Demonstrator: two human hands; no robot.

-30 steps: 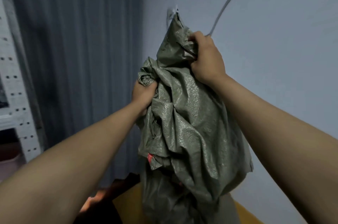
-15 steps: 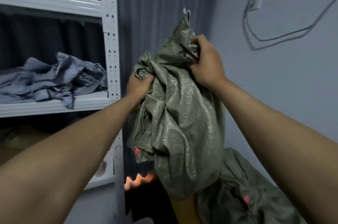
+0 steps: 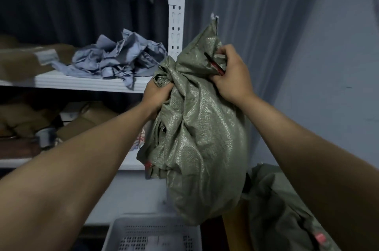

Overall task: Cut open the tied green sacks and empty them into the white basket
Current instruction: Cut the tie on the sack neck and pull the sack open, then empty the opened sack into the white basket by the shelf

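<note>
I hold a crumpled green woven sack (image 3: 201, 138) up in the air with both hands. My left hand (image 3: 154, 94) grips a bunched fold at its upper left. My right hand (image 3: 231, 75) grips the fabric near its top corner, together with a thin dark tool with a red part (image 3: 214, 64). The sack's lower end hangs just above the far right of the white perforated basket (image 3: 151, 232) at the bottom of the view. A second green sack (image 3: 281, 209) lies at the lower right.
A white metal shelving unit (image 3: 177, 4) stands to the left. Crumpled grey-blue paper (image 3: 119, 58) lies on one shelf, brown parcels (image 3: 90, 119) on the shelf below. A grey curtain (image 3: 256, 25) hangs behind the sack and a plain wall is at right.
The view has swung left and down, bringing the shelves and then the white basket into sight. Both hands keep the same hold on the sack, now above the basket.
</note>
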